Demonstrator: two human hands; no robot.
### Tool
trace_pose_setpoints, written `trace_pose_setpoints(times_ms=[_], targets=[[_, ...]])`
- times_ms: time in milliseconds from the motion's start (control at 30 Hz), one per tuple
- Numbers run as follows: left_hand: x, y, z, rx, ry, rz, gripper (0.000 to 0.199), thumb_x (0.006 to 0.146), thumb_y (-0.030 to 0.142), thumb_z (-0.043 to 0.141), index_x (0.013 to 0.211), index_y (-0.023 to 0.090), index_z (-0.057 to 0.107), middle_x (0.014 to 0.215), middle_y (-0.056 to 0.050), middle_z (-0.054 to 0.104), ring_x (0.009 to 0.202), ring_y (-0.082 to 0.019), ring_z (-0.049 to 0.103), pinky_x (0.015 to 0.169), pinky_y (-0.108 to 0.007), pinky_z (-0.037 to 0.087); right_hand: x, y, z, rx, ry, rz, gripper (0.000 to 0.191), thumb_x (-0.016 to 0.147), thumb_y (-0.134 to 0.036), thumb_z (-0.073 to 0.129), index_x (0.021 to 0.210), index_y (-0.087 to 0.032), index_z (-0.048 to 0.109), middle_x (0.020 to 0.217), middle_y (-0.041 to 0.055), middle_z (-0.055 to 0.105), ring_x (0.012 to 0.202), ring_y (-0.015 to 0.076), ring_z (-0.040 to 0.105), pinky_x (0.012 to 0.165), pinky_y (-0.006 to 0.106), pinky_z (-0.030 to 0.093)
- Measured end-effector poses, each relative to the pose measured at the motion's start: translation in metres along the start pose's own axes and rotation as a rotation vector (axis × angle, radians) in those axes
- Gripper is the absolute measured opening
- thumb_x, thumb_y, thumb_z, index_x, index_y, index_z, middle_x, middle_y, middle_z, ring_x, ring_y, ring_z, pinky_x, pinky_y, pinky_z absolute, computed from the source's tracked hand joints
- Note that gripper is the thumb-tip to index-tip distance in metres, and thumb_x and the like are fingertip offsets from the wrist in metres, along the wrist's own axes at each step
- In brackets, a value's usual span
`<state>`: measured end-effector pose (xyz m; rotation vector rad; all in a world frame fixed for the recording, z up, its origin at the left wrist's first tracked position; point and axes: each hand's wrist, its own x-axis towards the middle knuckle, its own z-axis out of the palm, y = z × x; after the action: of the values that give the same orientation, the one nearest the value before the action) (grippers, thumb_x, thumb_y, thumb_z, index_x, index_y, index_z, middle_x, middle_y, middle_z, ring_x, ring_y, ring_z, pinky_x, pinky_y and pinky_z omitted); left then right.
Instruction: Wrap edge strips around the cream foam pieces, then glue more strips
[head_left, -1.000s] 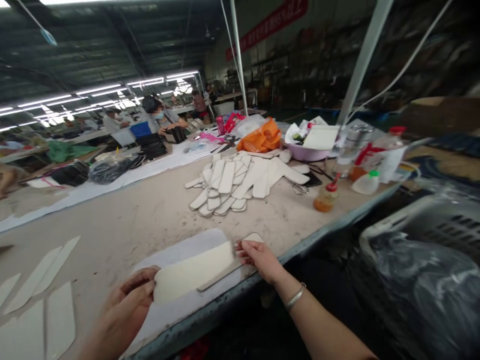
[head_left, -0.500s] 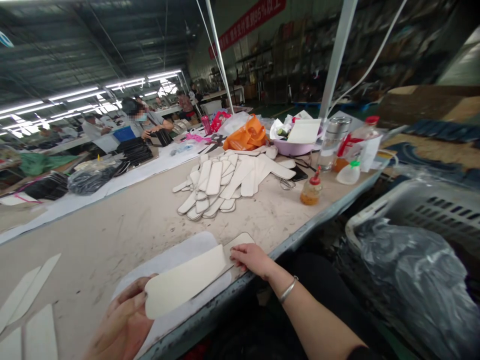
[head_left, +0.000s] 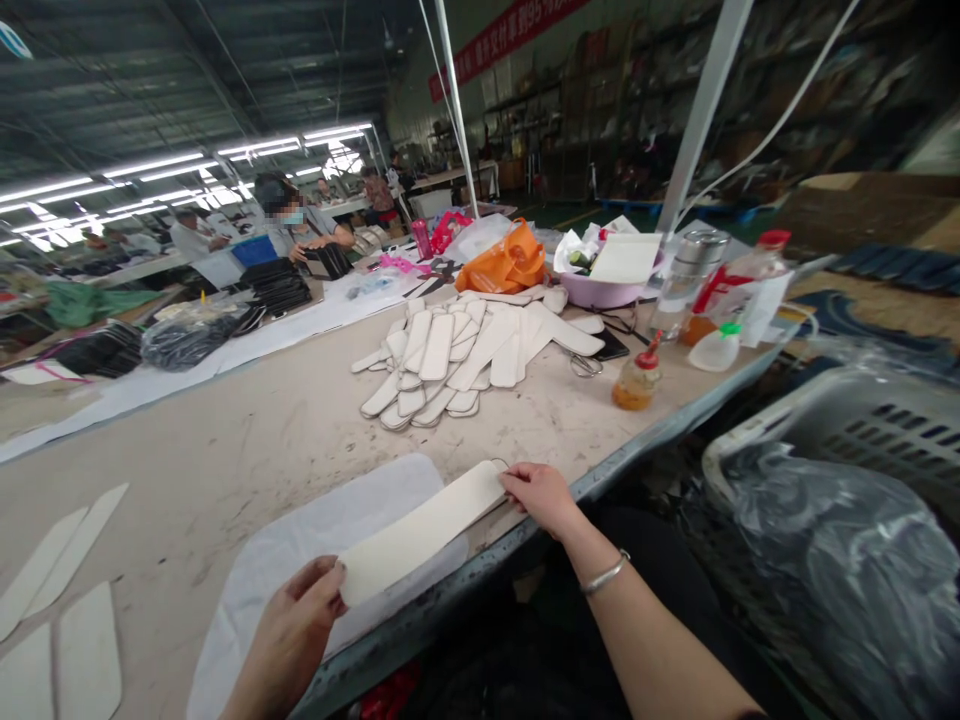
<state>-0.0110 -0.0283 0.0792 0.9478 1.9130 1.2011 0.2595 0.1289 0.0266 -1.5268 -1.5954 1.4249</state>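
A long cream-coloured strip with rounded corners (head_left: pixel 420 535) stretches between my two hands near the table's front edge. My left hand (head_left: pixel 304 610) pinches its near left end between thumb and fingers. At the far right end, my right hand (head_left: pixel 536 492) grips it with closed fingers; a dark-edged piece shows slightly beneath that end. Under the strip lies a white sheet (head_left: pixel 259 575) on the table. Beyond it rests a heap of similar cream strips (head_left: pixel 442 355). Several more cream pieces (head_left: pixel 88 640) lie flat at the left.
Right of the heap stand a small glue-like bottle with a red tip (head_left: pixel 636 378), a white squeeze bottle (head_left: pixel 715 348) and a glass flask (head_left: pixel 694 275). An orange bag (head_left: pixel 502 262) and a purple basin (head_left: pixel 600 290) sit behind. A plastic-lined basket (head_left: pixel 847 520) is at right. A co-worker (head_left: pixel 300 225) handles black pieces.
The strip in my hands has slid right and now covers most of the piece beneath it. My left hand has moved right along with it, and my right hand now grips both layers' end.
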Motion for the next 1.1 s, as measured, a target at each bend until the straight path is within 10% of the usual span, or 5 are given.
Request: trace_pose_setpoints(times_ms=[533,1100], targets=[[0.048,-0.036,0.017,0.742,-0.165,0.078,0.033,0.078,0.048,0.046,0.066,0.020,0.060,0.064,0.001,0.062,0.064,-0.017,0.056,0.060,-0.025,0.036,0.019,-0.005,-0.007,-0.636,0.116,0.036,0.027,0.075,-0.042,0.050,0.067,-0.023,0.067,0.072,0.0048,0.066,0.073,0.0197,0.058,0.062,0.027,0.035],[0.043,-0.030,0.019,0.707,-0.166,0.043,0.024,0.078,0.037,0.050,0.068,0.019,0.061,0.054,0.002,0.060,0.056,-0.015,0.056,0.058,-0.024,0.037,0.021,-0.005,-0.007,-0.744,0.067,0.043,0.029,0.074,-0.048,0.052,0.071,-0.025,0.069,0.070,0.0035,0.067,0.069,0.0209,0.059,0.060,0.029,0.037]])
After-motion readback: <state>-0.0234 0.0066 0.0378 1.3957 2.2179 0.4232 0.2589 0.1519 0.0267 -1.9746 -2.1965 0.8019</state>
